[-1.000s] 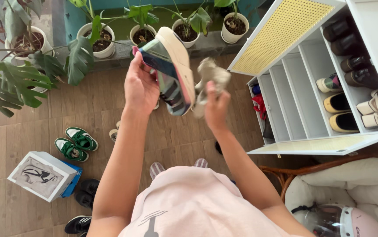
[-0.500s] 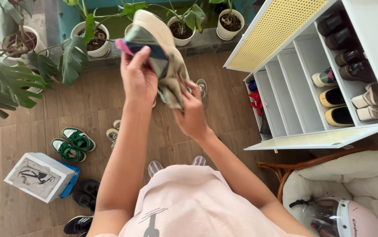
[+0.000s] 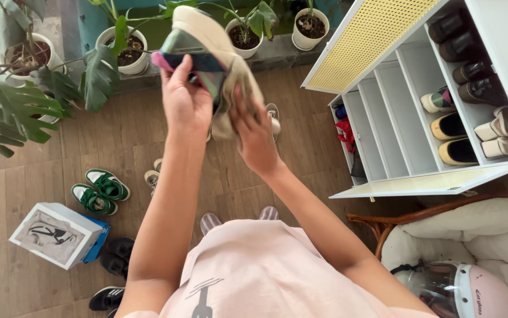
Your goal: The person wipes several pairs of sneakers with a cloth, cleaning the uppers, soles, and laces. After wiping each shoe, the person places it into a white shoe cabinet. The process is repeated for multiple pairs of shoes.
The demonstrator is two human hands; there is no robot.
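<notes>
Sneaker (image 3: 198, 41), striped fabric with thick cream rubber sole, sits gripped in my left hand (image 3: 184, 103); my right hand (image 3: 254, 132) presses a crumpled beige cloth (image 3: 236, 88) against it

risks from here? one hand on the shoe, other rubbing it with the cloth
The left hand alone holds the multicoloured sneaker raised, while the right hand presses the beige cloth on it: a hard wipe could knock it loose. It would likely drop toward the loose shoes on the wooden floor or the potted plants.
</notes>
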